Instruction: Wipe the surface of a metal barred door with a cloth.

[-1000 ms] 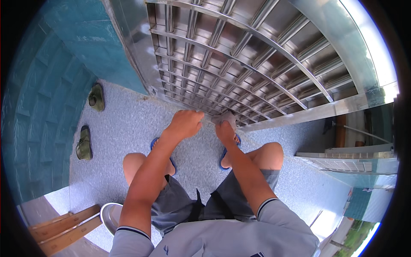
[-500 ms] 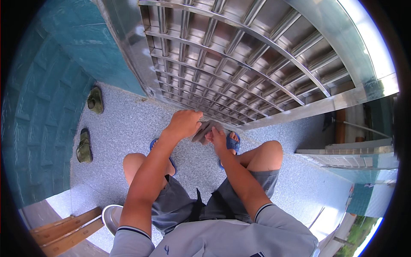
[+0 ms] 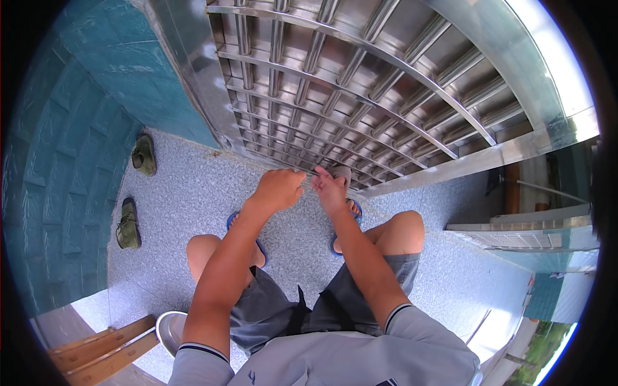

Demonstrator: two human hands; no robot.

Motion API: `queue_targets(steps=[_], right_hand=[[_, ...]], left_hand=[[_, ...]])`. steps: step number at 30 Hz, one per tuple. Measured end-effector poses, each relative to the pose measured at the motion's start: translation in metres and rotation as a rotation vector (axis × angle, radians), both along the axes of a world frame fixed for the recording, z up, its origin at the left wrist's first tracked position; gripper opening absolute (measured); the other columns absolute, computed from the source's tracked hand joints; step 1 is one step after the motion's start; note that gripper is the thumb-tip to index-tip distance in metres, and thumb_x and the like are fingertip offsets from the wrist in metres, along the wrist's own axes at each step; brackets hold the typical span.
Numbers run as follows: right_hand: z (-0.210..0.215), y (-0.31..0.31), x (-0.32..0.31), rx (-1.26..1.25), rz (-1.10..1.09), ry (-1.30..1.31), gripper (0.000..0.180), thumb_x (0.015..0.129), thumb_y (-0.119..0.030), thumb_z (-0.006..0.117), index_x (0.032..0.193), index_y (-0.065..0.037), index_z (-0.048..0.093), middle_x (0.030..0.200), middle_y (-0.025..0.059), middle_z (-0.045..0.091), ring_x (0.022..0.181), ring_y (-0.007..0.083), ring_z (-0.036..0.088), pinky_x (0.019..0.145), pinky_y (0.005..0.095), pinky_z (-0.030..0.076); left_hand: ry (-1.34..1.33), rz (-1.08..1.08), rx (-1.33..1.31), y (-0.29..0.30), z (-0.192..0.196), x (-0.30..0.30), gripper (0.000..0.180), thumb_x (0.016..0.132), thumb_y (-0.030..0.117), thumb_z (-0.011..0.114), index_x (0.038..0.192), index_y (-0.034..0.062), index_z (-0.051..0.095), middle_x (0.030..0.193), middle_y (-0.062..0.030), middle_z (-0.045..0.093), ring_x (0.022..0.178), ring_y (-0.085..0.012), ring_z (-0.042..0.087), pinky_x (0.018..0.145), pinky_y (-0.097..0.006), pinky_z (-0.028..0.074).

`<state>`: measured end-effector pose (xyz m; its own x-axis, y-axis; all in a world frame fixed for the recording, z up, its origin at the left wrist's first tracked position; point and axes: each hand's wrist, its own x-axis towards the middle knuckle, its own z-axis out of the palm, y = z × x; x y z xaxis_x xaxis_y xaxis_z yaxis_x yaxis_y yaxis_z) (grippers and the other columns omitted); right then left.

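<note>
Low on the shiny metal lattice door [image 3: 360,83], my right hand [image 3: 330,192] has a grey-brown cloth [image 3: 342,174], part of which shows behind its fingers against the lower bars. Some of that hand's fingers stick out to the left; the rest of the grip is hidden. My left hand [image 3: 278,190] is beside it on the left, closed, with its knuckles close to the lattice's lower edge. Whatever its fingers hold, if anything, is out of sight. A small gap separates the two hands.
Blue sandals [image 3: 354,212] are on my feet on the speckled floor [image 3: 174,212]. Two green shoes [image 3: 129,225] stand along the teal tiled wall [image 3: 64,161]. A wooden stool or bench [image 3: 109,347] and a metal basin [image 3: 168,328] are at the lower left.
The cloth has moved from between my hands to the lattice on the right, beyond my right hand. My right hand has shifted slightly up; my left hand stays nearly in place.
</note>
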<state>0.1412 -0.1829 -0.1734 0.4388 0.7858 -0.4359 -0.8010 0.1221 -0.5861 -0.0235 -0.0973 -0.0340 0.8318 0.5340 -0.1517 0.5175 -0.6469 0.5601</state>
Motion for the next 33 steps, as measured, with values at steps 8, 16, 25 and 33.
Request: queue_targets(steps=[8, 16, 25, 33], right_hand=[[-0.043, -0.007, 0.007, -0.352, -0.155, -0.787, 0.033, 0.077, -0.004, 0.052, 0.105, -0.001, 0.035, 0.117, 0.0174, 0.055, 0.086, 0.0283, 0.059, 0.074, 0.0326, 0.047], [-0.068, 0.007, -0.003, -0.912, 0.050, -1.114, 0.042, 0.073, -0.012, 0.054, 0.107, 0.007, 0.039, 0.094, 0.0265, 0.059, 0.082, 0.0347, 0.060, 0.071, 0.0394, 0.046], [-0.048, -0.015, 0.024, -0.708, 0.132, -0.890, 0.034, 0.071, -0.011, 0.060, 0.097, 0.005, 0.044, 0.077, 0.0171, 0.061, 0.060, 0.0223, 0.062, 0.048, 0.0347, 0.048], [-0.023, -0.055, 0.030, -0.449, 0.016, -0.108, 0.010, 0.079, -0.011, 0.056, 0.088, -0.007, 0.054, 0.078, 0.0036, 0.059, 0.065, 0.0141, 0.056, 0.062, 0.0303, 0.050]], left_hand=[[-0.027, -0.027, -0.019, 0.000, 0.003, 0.006, 0.028, 0.078, 0.018, 0.061, 0.102, 0.0057, 0.060, 0.096, -0.0148, 0.063, 0.090, -0.0332, 0.060, 0.076, -0.043, 0.047], [-0.015, 0.012, -0.020, 0.001, 0.001, -0.005, 0.027, 0.078, 0.018, 0.060, 0.103, 0.0058, 0.060, 0.095, -0.0148, 0.063, 0.090, -0.0328, 0.060, 0.076, -0.043, 0.046], [-0.054, 0.006, 0.029, 0.002, 0.002, -0.010, 0.024, 0.078, 0.015, 0.060, 0.100, 0.0053, 0.060, 0.093, -0.0145, 0.063, 0.087, -0.0337, 0.060, 0.074, -0.043, 0.047], [-0.090, -0.009, 0.020, 0.001, 0.000, -0.001, 0.024, 0.078, 0.015, 0.061, 0.099, 0.0049, 0.059, 0.093, -0.0139, 0.063, 0.088, -0.0334, 0.060, 0.074, -0.043, 0.047]])
